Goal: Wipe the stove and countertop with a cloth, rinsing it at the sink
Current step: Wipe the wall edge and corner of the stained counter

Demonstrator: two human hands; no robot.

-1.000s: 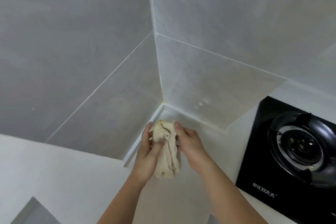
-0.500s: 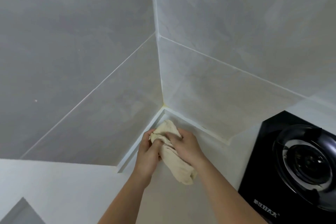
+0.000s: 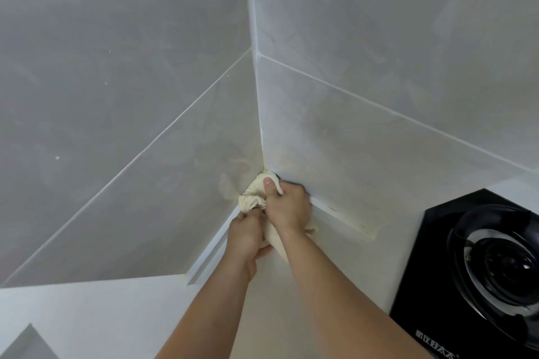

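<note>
Both hands are gripping the cream cloth [image 3: 253, 194] bunched into the wall corner on the table [image 3: 329, 265]: the right hand [image 3: 287, 207] is curling its fingers over the top, thumb pressing in, while the left hand [image 3: 246, 234] is clutching the trailing end below. The black stove [image 3: 437, 280] is sitting well apart at right.

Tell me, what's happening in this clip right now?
A person is cleaning a kitchen corner. Both hands grip a bunched cream cloth: the right hand presses it into the corner where the two tiled walls meet the countertop, thumb on top, while the left hand holds the trailing end just below. Yellowish staining shows along the backsplash edge nearby. The black gas stove sits to the right, untouched.
</note>
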